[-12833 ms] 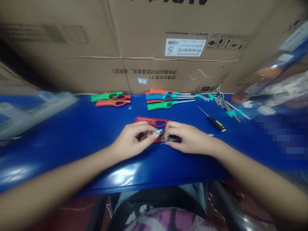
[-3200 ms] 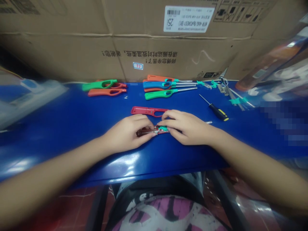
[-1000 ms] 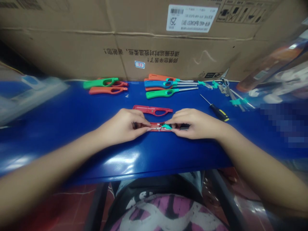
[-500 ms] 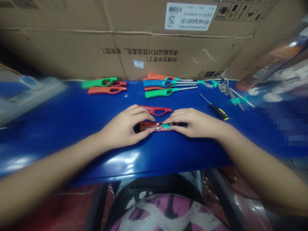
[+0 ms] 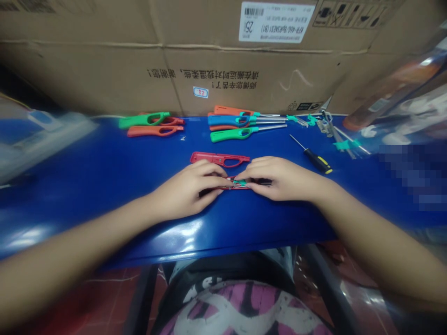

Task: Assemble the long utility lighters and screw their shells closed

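Observation:
Between my hands an opened red lighter casing (image 5: 231, 185) lies on the blue table, with white and metal parts inside. A green trigger piece (image 5: 240, 183) sits at its right part. My left hand (image 5: 195, 186) grips the casing's left part and covers most of it, its index finger reaching over to the inner parts. My right hand (image 5: 272, 179) pinches the casing's right end around the green piece; its fingertips hide the details. Just behind them lies the other red casing half (image 5: 220, 158), hollow side up.
Assembled long-nosed lighters (image 5: 232, 135) and loose casings (image 5: 155, 131) lie along the cardboard box (image 5: 195, 60). A yellow-black screwdriver (image 5: 316, 160) rests at the right. Metal nozzles with green parts (image 5: 345, 145) and plastic bags (image 5: 415, 111) lie farther right; a pale plastic container (image 5: 45, 144) stands left.
My left hand has shifted over the casing, its index finger now stretched right to the inner parts. More of the rear casing half shows. My right hand stays nearly in place.

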Motion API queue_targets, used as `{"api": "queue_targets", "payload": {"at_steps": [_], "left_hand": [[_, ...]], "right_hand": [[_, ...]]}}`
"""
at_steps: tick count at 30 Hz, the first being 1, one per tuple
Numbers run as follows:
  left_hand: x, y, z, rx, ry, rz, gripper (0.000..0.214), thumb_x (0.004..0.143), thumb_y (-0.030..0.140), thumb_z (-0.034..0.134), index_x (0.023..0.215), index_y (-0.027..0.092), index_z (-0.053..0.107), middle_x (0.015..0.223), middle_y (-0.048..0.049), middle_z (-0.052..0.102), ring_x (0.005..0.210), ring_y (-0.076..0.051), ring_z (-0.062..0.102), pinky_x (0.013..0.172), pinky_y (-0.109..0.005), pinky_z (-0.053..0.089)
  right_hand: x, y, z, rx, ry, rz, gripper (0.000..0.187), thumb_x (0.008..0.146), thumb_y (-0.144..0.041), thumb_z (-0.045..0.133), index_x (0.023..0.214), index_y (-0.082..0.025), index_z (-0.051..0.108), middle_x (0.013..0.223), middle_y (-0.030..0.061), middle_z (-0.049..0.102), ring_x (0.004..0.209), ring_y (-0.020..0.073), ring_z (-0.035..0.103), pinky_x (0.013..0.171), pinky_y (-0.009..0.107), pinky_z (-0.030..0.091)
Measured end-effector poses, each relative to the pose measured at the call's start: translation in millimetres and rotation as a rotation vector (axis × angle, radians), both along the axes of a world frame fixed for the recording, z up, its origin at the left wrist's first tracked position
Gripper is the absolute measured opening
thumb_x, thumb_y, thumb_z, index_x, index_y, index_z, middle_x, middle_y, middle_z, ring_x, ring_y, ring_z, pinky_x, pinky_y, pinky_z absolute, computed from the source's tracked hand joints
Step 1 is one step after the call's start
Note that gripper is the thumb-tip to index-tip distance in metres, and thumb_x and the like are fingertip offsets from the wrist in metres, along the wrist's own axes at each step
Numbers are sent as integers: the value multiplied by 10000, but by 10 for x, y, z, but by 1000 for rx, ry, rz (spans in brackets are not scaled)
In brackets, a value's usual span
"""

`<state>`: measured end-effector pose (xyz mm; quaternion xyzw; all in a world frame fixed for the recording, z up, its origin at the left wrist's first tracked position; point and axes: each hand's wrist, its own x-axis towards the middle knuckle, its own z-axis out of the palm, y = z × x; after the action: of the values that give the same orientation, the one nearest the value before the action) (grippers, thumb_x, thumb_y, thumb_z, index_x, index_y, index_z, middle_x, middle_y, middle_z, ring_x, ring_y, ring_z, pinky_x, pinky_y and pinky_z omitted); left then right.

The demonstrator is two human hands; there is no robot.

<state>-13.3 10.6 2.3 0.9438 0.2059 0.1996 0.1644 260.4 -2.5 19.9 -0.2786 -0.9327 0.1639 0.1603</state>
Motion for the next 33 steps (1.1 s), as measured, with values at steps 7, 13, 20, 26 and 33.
{"api": "queue_targets", "payload": {"at_steps": [7,13,20,26,33], "left_hand": [[0,26,8,-69,-47,15,229,969,185,610,1182,179,694,1129,-65,719,1068,-199,645,972,-350,521],[-44,48,3,18,-41,5,235,969,196,616,1162,221,747,1145,-58,748,1060,-212,672,968,-375,545],[-54,59,-10,38,-42,3,269,966,195,621,1199,240,748,1147,-47,762,1047,-214,679,958,-385,559],[-52,60,-16,35,-60,0,261,963,205,631,1192,235,751,1148,-48,767,1048,-212,689,948,-376,569],[-49,67,-17,39,-71,0,251,952,193,648,1175,232,757,1145,-49,768,1052,-209,698,941,-372,573]], "right_hand": [[-18,-18,-25,136,-64,-7,317,958,-225,562,1228,-201,725,1053,95,703,961,234,650,852,385,520],[5,-57,-32,281,-235,49,393,977,-316,572,1343,-217,670,1152,152,652,1015,277,618,838,429,519],[-32,-125,4,360,-295,48,408,998,-334,524,1344,-167,661,1136,166,665,1027,290,615,810,427,506],[-21,-95,4,236,-179,31,391,993,-340,533,1334,-208,671,1203,149,629,1069,271,589,902,443,498],[30,-43,-18,-15,-75,45,422,978,-294,584,1394,-253,634,1167,124,580,1085,241,568,954,423,503]]}}
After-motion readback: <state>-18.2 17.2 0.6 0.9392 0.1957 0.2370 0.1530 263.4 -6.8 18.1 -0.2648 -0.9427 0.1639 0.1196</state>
